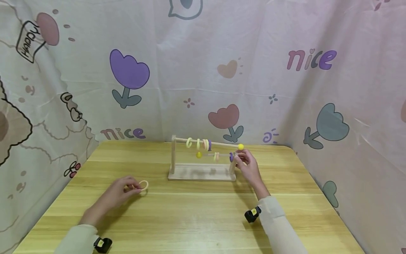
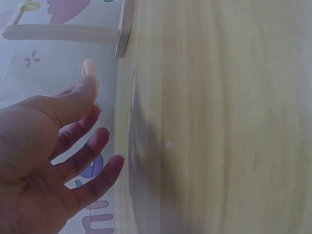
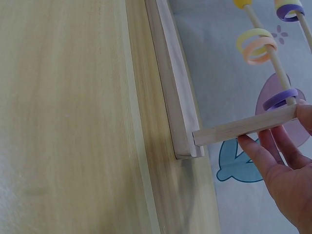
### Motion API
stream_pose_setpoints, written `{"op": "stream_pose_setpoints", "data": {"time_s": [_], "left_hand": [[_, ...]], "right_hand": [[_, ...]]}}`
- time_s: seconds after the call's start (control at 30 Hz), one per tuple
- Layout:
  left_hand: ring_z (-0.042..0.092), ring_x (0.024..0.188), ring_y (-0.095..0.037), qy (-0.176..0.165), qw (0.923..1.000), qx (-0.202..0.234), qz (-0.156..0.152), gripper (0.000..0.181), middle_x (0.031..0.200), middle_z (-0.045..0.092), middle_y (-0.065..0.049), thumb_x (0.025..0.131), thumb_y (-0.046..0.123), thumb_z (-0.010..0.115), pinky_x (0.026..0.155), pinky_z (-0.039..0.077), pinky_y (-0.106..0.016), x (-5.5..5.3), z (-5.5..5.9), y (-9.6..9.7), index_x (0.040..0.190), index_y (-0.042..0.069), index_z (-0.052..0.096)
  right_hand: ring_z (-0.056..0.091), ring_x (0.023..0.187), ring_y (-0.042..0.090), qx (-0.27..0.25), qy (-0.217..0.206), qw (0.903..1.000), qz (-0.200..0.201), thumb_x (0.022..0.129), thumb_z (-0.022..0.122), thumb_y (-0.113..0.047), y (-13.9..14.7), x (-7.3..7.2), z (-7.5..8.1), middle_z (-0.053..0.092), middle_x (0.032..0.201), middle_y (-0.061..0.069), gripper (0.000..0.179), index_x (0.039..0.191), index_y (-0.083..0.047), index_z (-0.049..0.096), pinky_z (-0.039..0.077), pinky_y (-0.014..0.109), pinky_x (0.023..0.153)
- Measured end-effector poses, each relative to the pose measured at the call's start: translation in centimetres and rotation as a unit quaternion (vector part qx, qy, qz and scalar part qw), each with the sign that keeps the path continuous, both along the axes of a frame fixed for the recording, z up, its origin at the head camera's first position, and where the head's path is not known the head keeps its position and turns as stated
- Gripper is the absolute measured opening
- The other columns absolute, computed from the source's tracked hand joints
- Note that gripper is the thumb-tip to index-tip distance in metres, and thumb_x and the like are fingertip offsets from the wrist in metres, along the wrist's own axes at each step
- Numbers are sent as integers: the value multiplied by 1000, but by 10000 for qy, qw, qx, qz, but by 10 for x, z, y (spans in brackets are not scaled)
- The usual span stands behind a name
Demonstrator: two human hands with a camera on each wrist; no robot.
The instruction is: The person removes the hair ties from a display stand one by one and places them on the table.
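Between thumb and fingertips, my left hand (image 1: 118,192) pinches a pale peach ring (image 2: 88,67), held left of a wooden ring stand (image 1: 203,173). My right hand (image 1: 249,168) grips the stand's short right upright (image 3: 243,127), thumb near its top and fingers along its side. On the lower rod are a yellow ring (image 3: 253,33), a peach ring (image 3: 247,52) and, close to the upright, a purple ring (image 3: 271,103). Several yellow, pink and purple rings hang from the upper rod (image 1: 223,144). Yellow balls (image 1: 241,146) cap the free ends of both rods.
The stand rests near the back of a wood-grain table (image 1: 190,215). A taller left upright (image 1: 173,155) carries the upper rod. Behind the table hangs a printed cloth (image 1: 177,70) with flowers and lettering, which also runs along both sides.
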State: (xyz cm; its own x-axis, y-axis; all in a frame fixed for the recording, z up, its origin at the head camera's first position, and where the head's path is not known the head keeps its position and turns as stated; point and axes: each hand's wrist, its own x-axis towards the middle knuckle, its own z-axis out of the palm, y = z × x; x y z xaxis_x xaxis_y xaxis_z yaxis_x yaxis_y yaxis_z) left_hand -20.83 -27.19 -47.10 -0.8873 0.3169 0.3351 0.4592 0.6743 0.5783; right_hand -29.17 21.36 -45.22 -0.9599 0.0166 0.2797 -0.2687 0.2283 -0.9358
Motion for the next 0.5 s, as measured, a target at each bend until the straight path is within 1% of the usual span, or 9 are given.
{"op": "stream_pose_setpoints", "data": {"time_s": [0.13,0.23,0.33,0.5], "left_hand": [[55,76,2,-55,10000,-77,24,13,88,68,8,85,6,80,64,50,-20,2,-1,-5,90,18,76],[55,76,2,-134,9997,-174,81,13,88,67,9,84,7,81,66,50,-20,4,0,-8,89,18,76],[55,77,2,-210,9992,-313,160,13,88,67,10,84,9,81,68,51,-21,4,-1,-10,89,19,76],[55,78,2,-198,9985,-458,221,13,89,68,10,84,10,82,70,51,-22,3,-3,-14,88,20,76]], "right_hand": [[64,111,25,8,-43,10000,2,105,59,-9,0,1,-1,63,128,27,30,133,1,56,60,45,92],[64,114,30,36,-56,10000,19,105,58,-11,0,1,-1,63,130,28,31,133,1,55,60,46,93],[63,115,32,54,-24,10000,25,106,58,-12,1,1,0,63,130,28,31,134,1,55,60,45,92],[63,115,34,66,-16,10000,28,105,59,-11,2,-1,-1,63,129,28,30,133,1,55,60,45,92]]}}
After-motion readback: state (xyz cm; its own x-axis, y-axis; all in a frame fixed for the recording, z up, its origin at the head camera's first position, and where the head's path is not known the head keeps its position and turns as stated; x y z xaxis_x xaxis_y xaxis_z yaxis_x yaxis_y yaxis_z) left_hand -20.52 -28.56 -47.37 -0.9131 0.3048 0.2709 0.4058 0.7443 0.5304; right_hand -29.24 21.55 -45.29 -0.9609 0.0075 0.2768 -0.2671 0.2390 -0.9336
